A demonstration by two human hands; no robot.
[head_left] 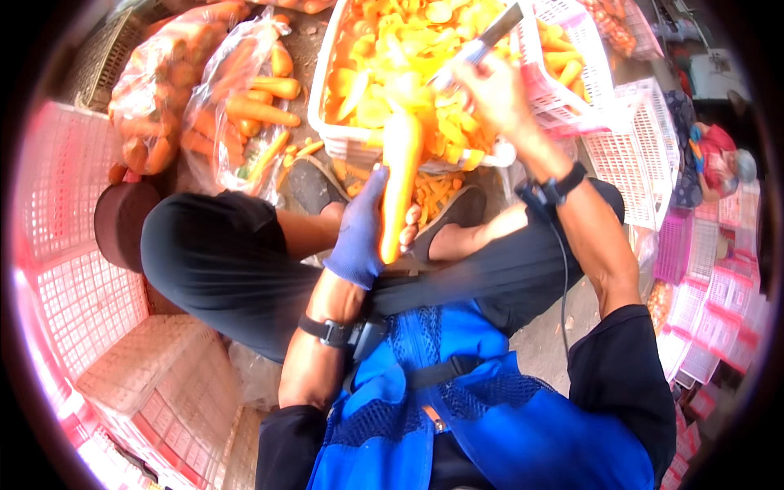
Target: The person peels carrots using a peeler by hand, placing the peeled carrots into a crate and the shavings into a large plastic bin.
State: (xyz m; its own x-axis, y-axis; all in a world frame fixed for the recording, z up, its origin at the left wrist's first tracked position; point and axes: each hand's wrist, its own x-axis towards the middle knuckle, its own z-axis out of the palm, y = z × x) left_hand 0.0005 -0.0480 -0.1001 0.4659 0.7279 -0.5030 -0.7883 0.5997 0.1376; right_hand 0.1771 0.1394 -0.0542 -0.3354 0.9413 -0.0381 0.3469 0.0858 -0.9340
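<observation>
A large orange carrot (399,184) points away from me, its thick far end over the near rim of a white plastic basket (351,140). My left hand (359,229), in a blue-purple glove with bare fingertips, is closed around its lower part. Beyond the carrot, my right hand (496,96) is bare and closed on a long, flat, knife-like tool (492,34), silvery near the fingers and dark toward its upper end. Blur hides the tool's exact kind. The tool is over the basket, apart from the carrot. Orange and yellow peelings (384,49) heap up inside the basket.
Clear bags of carrots (167,98) lie at the far left, with loose carrots (261,109) spilling beside them. A white crate (576,98) with orange pieces stands right of the basket. Pink-white crates (82,188) line the left. Peelings (433,192) lie between my shoes. Another person (714,159) is at far right.
</observation>
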